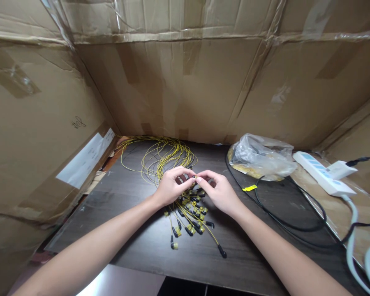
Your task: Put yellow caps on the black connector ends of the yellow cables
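Observation:
Over the middle of the table, my left hand (174, 186) and my right hand (220, 192) meet at their fingertips. Both pinch a small black cable connector with a bit of yellow on it (195, 177); the fingers cover most of it. Beneath and in front of the hands lies a pile of thin yellow cables ending in black angled connectors, several with clear yellow caps (190, 230). One black connector (222, 251), with no yellow cap visible on it, sticks out towards the front right. Behind my left hand the yellow cables (169, 154) spread in loose loops.
Cardboard walls (172, 90) enclose the dark table (135, 242) at the back and sides. On the right are a clear plastic bag (262, 154) with yellow contents, a looped black cable (291, 224) with a yellow tag, and a white power strip (320, 172) with a plugged-in adapter.

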Action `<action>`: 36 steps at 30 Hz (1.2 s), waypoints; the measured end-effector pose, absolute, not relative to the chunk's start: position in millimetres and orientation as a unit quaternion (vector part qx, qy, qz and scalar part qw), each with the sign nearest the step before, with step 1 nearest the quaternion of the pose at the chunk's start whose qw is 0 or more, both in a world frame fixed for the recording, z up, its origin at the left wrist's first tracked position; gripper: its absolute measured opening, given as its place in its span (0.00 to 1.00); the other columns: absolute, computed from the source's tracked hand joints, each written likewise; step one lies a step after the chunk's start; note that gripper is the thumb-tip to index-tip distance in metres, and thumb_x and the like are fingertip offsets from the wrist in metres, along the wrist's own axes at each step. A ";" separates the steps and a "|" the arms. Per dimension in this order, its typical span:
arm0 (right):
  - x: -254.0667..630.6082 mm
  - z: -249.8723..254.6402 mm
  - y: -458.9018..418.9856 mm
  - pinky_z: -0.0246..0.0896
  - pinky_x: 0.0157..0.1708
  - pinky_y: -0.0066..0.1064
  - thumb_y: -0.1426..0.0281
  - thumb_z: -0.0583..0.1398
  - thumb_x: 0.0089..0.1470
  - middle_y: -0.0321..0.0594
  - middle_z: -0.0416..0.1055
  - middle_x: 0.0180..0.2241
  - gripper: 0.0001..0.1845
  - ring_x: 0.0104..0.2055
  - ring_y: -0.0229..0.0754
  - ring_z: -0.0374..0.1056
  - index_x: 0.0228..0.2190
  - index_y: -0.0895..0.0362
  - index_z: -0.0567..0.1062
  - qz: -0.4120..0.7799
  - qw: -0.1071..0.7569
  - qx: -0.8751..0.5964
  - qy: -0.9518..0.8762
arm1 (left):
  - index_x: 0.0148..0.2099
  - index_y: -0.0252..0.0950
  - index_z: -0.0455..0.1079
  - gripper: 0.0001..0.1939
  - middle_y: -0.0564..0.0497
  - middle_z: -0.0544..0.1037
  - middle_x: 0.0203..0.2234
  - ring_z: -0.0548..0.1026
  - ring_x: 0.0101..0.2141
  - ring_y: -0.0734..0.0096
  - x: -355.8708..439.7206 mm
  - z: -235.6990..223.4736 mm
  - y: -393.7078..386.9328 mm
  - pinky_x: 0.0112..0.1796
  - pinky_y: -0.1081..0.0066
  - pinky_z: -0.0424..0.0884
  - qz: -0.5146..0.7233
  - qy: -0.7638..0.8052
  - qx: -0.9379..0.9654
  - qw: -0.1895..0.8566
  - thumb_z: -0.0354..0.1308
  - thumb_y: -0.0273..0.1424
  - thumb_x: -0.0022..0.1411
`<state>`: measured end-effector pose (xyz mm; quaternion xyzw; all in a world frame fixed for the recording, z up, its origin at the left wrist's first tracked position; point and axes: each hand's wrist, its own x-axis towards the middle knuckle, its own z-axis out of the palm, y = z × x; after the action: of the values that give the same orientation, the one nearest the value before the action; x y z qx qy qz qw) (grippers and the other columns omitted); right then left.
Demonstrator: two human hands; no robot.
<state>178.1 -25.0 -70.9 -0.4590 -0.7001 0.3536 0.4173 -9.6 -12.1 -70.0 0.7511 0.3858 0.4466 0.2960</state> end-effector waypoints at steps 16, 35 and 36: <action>176.2 -69.6 -26.7 0.62 0.34 0.31 0.58 0.55 0.61 0.38 0.73 0.30 0.17 0.32 0.40 0.66 0.33 0.57 0.75 0.376 0.422 -0.435 -0.702 | 0.40 0.34 0.77 0.09 0.49 0.78 0.34 0.73 0.29 0.76 -8.7 -70.3 -12.6 0.28 0.78 0.67 0.441 0.379 0.758 0.295 0.61 0.34 0.64; 176.4 -66.3 -27.9 0.58 0.34 0.31 0.62 0.52 0.64 0.37 0.69 0.27 0.17 0.31 0.40 0.65 0.28 0.56 0.72 0.307 0.404 -0.442 -0.740 | 0.38 0.33 0.81 0.08 0.48 0.83 0.30 0.74 0.24 0.77 -7.4 -72.6 -12.9 0.27 0.77 0.71 0.456 0.399 0.739 0.296 0.65 0.32 0.60; 176.4 -66.3 -28.0 0.58 0.34 0.31 0.62 0.52 0.64 0.37 0.70 0.27 0.16 0.32 0.40 0.65 0.29 0.56 0.72 0.309 0.404 -0.442 -0.739 | 0.38 0.33 0.81 0.08 0.48 0.83 0.30 0.74 0.24 0.77 -6.7 -72.8 -13.1 0.27 0.77 0.71 0.460 0.400 0.733 0.302 0.65 0.32 0.59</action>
<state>176.4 -28.0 -66.3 -0.4420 -0.7388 0.3092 0.4040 -6.7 -13.1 -72.8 0.7326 0.4002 0.4602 0.3023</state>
